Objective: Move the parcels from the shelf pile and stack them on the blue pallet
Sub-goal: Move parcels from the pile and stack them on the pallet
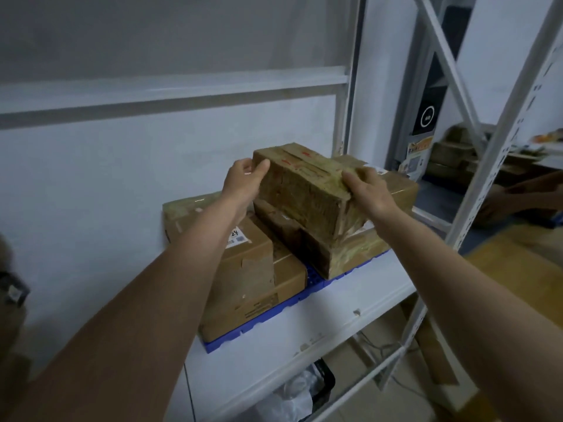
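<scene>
Both hands hold one tape-wrapped parcel (307, 190), a long cardboard block w/ shiny, wrinkled yellowish tape and some red marks on top. It is tilted, far end higher, and sits on or just above the other parcels; I cannot tell if it touches them. The left hand (243, 181) grips the far-left end, thumb on top edge, fingers curled round the side. The right hand (367, 191) grips the near-right corner, fingers bent over the top. Both forearms are bare and stretched fwd.

Under it the blue pallet (262, 322), ribbed plastic, lies on the white metal shelf (350, 303). On the pallet: a plain brown carton (240, 278) w/ white label at front-left, a taped box (347, 254) at front-right, more cartons behind. Below the shelf, a black bin (323, 379) w/ clear plastic bags.
</scene>
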Demonstrator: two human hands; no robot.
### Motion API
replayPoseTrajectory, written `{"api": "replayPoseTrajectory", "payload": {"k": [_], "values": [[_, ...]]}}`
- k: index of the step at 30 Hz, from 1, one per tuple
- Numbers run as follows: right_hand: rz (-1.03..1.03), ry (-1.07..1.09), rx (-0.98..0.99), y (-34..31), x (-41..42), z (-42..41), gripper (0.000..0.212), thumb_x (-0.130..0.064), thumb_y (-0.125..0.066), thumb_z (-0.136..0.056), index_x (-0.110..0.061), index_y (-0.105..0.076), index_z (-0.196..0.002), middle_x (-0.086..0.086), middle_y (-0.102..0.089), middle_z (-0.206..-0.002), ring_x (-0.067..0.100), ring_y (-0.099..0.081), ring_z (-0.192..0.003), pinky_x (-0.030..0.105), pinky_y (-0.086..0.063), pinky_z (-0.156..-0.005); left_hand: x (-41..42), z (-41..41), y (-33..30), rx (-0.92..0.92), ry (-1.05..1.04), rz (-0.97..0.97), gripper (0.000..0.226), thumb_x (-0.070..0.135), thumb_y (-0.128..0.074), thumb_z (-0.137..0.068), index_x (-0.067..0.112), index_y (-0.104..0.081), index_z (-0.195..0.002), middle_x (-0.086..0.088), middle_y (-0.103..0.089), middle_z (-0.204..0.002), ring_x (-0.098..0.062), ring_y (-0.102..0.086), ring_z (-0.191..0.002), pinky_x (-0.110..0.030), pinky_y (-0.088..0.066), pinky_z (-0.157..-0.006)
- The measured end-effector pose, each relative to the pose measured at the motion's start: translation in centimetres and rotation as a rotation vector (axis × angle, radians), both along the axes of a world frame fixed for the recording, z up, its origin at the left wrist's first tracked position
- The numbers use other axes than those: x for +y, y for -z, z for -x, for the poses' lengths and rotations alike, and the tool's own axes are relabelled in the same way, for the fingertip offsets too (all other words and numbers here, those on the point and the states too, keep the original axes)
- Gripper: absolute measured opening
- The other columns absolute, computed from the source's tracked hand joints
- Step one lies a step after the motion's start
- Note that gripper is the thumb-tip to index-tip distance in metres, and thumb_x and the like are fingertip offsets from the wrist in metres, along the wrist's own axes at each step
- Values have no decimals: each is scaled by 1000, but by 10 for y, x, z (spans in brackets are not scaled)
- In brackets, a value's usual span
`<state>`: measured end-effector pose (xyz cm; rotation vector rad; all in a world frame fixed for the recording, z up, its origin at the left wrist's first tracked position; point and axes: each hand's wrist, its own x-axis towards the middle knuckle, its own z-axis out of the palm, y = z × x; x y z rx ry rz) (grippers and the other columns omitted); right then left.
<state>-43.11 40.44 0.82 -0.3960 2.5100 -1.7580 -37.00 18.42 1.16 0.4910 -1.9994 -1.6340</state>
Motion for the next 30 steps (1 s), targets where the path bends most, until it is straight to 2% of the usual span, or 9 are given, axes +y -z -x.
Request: {"api": "replayPoseTrajectory", "payload": {"k": [6, 10, 14, 18, 22, 24, 26, 28, 30], "values": [[-37, 61, -28, 39, -26, 9, 60, -56, -50, -83, -21, -44, -131, 13, -48, -130, 32, -49, -117, 51, -42, -99, -20, 21, 35, -100, 45, 0, 60, 54, -55, -89, 18, -46, -135, -1, -49, -137, -18, -49, -123, -35, -43, -100], [-114, 101, 8, 53, -39, 13, 58, -58, -46, -86, -21, -44, -131, 11, -45, -131, 32, -45, -120, 53, -38, -101, -23, 23, 53, -181, 16, 23, 70, 61, -56, -84, 18, -43, -138, -2, -50, -135, -22, -51, -122, -32, -46, -93], [-149, 152, 31, 65, -48, 8, 49, -52, -41, -90, -20, -45, -127, 10, -44, -130, 31, -40, -123, 51, -27, -107, -21, 23, 59, -301, -81, 217, 80, 75, -50, -75, 22, -44, -135, -4, -46, -136, -26, -49, -122, -49, -44, -100], [-67, 105, 20, 84, -49, 2, 48, -47, -42, -92, -16, -44, -128, 11, -43, -126, 30, -37, -122, 45, -31, -104, -18, 22, 63, -388, -123, 407, 69, 69, -45, -82, 16, -49, -127, -6, -52, -123, -27, -53, -112, -50, -46, -95], [-15, 75, 44, 94, -52, 0, 48, -44, -43, -92, -14, -43, -130, 11, -42, -122, 27, -36, -119, 40, -35, -100, -17, 22, 66, -453, -117, 475, 63, 60, -41, -89, 6, -55, -118, -12, -57, -116, -29, -57, -106, -51, -47, -93], [-20, 61, 75, 98, -53, -2, 51, -45, -42, -92, -12, -43, -130, 10, -41, -120, 27, -35, -119, 38, -35, -97, -15, 23, 66, -511, -154, 508, 67, 59, -40, -90, 1, -52, -122, -16, -55, -121, -32, -55, -109, -52, -46, -94], [-17, 41, 111, 101, -55, -4, 49, -45, -45, -91, -13, -44, -129, 8, -42, -115, 26, -37, -117, 36, -36, -95, -14, 24, 67, -573, -178, 552, 71, 61, -38, -90, 4, -46, -131, -14, -51, -132, -33, -49, -119, -51, -43, -98], [-15, 0, 142, 104, -57, -5, 41, -43, -49, -90, -14, -48, -120, 3, -42, -108, 23, -42, -111, 32, -36, -88, -15, 24, 68, -638, -168, 592, 74, 63, -36, -90, 10, -36, -142, -10, -42, -145, -32, -38, -133, -50, -36, -106], [1, -41, 144, 106, -60, -4, 34, -40, -52, -90, -16, -51, -114, -1, -41, -105, 20, -46, -106, 27, -35, -84, -16, 23, 70, -667, -143, 627, 73, 61, -36, -91, 9, -34, -143, -12, -40, -147, -32, -36, -135, -50, -34, -107]]}}
